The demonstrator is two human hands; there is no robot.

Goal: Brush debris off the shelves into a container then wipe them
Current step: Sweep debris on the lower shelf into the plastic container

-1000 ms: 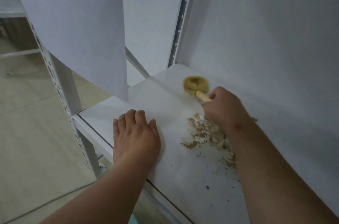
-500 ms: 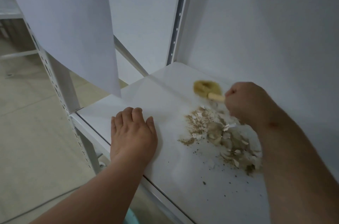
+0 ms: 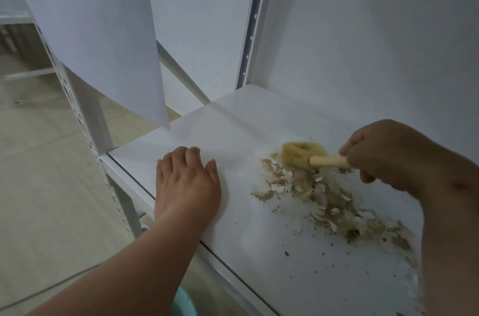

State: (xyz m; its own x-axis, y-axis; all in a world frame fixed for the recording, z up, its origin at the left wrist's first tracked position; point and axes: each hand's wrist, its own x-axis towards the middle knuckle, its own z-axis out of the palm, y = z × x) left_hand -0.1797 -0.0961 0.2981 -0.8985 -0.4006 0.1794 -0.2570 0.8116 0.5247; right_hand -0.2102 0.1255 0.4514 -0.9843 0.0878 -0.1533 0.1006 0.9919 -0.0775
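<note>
From the head camera, your right hand (image 3: 388, 155) has its fingers curled round the wooden handle of a round bristle brush (image 3: 303, 153), whose head sits at the far left end of the debris (image 3: 324, 194). That debris trails from the bristles back under your right forearm across the white shelf (image 3: 246, 134). Well to the left of the grip, your left hand (image 3: 188, 181) lies flat, fingers straight, near the shelf's front edge. A teal container (image 3: 182, 302) peeks out below that edge, under your left forearm.
</note>
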